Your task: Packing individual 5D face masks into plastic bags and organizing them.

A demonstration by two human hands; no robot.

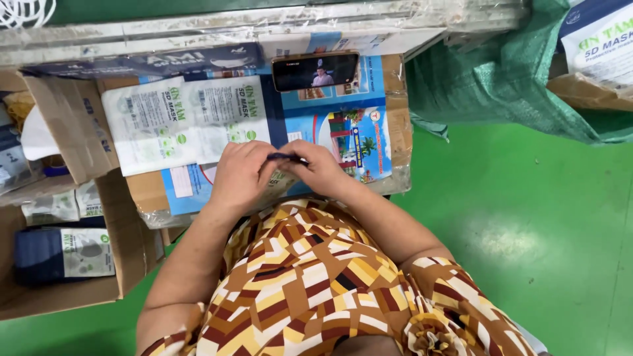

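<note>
My left hand (239,173) and my right hand (321,169) meet close together over a cardboard box top (395,125) covered with printed sheets. Between the fingers of both hands I pinch a thin dark blue item (286,157), likely a folded mask. Just beyond my hands lie flat white mask packets (184,118) with green print. A phone (315,70) lies sideways at the far edge of the box, its screen lit.
An open cardboard box (66,290) at my left holds a dark blue stack in a packet (62,254). A green woven sack (501,72) lies at the right, with another white packet (603,43) beyond it. The floor (527,231) is glossy green.
</note>
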